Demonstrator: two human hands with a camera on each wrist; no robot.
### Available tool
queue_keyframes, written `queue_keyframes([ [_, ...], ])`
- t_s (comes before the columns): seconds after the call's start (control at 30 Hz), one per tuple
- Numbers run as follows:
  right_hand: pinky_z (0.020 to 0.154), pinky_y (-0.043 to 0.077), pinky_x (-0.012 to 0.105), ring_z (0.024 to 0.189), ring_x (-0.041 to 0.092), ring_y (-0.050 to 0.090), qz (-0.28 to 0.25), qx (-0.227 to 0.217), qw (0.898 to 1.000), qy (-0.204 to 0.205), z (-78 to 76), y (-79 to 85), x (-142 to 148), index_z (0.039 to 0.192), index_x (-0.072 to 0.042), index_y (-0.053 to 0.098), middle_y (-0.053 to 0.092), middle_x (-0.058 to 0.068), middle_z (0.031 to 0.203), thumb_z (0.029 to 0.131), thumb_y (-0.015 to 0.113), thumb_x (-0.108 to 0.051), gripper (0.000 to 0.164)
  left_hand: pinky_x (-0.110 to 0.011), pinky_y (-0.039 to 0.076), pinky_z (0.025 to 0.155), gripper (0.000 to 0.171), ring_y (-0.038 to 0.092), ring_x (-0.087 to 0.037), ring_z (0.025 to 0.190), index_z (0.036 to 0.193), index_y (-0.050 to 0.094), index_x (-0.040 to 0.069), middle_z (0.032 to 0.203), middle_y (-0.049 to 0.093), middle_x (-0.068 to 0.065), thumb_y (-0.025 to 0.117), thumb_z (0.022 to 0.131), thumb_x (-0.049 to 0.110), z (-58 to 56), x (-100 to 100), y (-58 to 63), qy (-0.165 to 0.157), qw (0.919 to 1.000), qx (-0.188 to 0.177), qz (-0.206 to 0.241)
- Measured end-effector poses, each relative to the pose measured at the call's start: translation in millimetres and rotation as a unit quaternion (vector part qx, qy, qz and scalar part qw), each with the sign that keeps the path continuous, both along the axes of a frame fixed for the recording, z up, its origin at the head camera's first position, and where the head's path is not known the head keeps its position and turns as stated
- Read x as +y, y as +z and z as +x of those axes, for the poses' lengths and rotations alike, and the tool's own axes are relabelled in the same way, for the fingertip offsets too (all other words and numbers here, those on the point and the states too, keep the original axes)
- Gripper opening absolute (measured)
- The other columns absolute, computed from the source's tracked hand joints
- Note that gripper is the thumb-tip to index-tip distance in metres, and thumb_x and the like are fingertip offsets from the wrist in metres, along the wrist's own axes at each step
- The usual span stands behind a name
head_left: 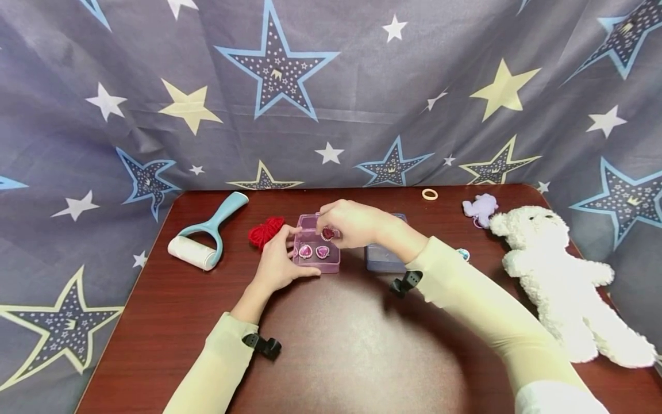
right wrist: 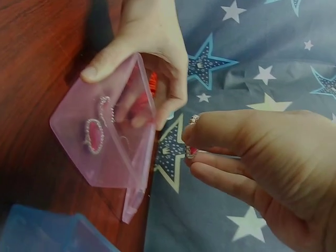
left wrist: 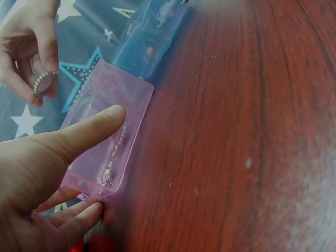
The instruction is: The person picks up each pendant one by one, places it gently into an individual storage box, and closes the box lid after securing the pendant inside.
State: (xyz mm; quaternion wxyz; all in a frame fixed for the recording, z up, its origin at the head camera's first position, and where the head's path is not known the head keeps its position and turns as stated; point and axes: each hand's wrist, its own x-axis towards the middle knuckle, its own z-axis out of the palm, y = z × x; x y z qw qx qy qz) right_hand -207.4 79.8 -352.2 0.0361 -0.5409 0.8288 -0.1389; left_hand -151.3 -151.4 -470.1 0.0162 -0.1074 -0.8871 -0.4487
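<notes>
A clear pink plastic box (head_left: 331, 267) stands on the table with its lid raised at the back. Two pink heart-shaped jewels with beaded rims, one of them the left jewel (head_left: 306, 251), lie inside. My left hand (head_left: 276, 261) grips the box at its left side, thumb along the front wall and fingers round the far side. Over the box, my right hand (head_left: 349, 224) pinches a dark red heart-shaped jewel (head_left: 328, 233) between thumb and fingers. That jewel's beaded edge (left wrist: 44, 84) shows in the left wrist view, above the box.
Right of the pink box is a translucent blue box (head_left: 383, 261), partly behind my right forearm. Red yarn (head_left: 266, 232) and a lint roller (head_left: 207, 236) lie left. Toward the right are a wooden ring (head_left: 429, 194), purple plush (head_left: 482, 209), blue jewel (head_left: 464, 254) and white teddy bear (head_left: 553, 282).
</notes>
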Motion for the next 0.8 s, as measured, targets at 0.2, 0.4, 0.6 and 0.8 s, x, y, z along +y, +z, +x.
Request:
queue_keyframes([
  [0.2,0.080,0.060,0.032,0.082,0.016,0.061,0.025,-0.008,1.000,0.008,2.4,-7.7,-11.8,0.103,-0.008,0.079,0.069,0.008,0.095,0.085,0.081,-0.003,0.019,-0.045,0.063,0.100,0.097,0.073,-0.036,0.123,0.135,0.054,0.007,0.137,0.065,-0.015,0.108,0.056,0.024,-1.3,-1.3,-1.6,0.000,1.0000,-0.004,0.004],
  [0.4,0.087,0.061,0.033,0.092,0.018,0.065,0.057,-0.008,0.998,0.006,5.0,-17.7,-20.9,0.105,-0.011,0.080,0.069,0.005,0.098,0.086,0.083,-0.007,0.019,-0.045,0.063,0.101,0.096,0.073,-0.035,0.123,0.135,0.055,0.008,0.137,0.065,-0.015,0.108,0.056,0.027,-2.2,-2.0,-3.3,-0.001,1.0000,-0.001,-0.006],
  [0.6,0.088,0.061,0.034,0.094,0.020,0.067,0.078,-0.009,0.997,0.011,5.9,-26.9,-27.4,0.106,-0.011,0.080,0.071,0.006,0.099,0.085,0.083,-0.006,0.022,-0.045,0.063,0.100,0.097,0.072,-0.037,0.124,0.136,0.055,0.008,0.141,0.064,-0.015,0.108,0.057,0.026,-1.4,-2.1,-3.8,-0.003,1.0000,0.005,-0.001],
  [0.8,0.090,0.060,0.031,0.096,0.019,0.067,0.086,-0.028,0.996,0.009,5.2,-33.1,-29.2,0.108,-0.009,0.080,0.072,0.006,0.100,0.084,0.084,-0.003,0.024,-0.045,0.064,0.099,0.097,0.072,-0.038,0.123,0.137,0.055,0.009,0.142,0.064,-0.015,0.108,0.058,0.026,-1.4,-1.2,-3.6,-0.003,1.0000,0.006,-0.003],
])
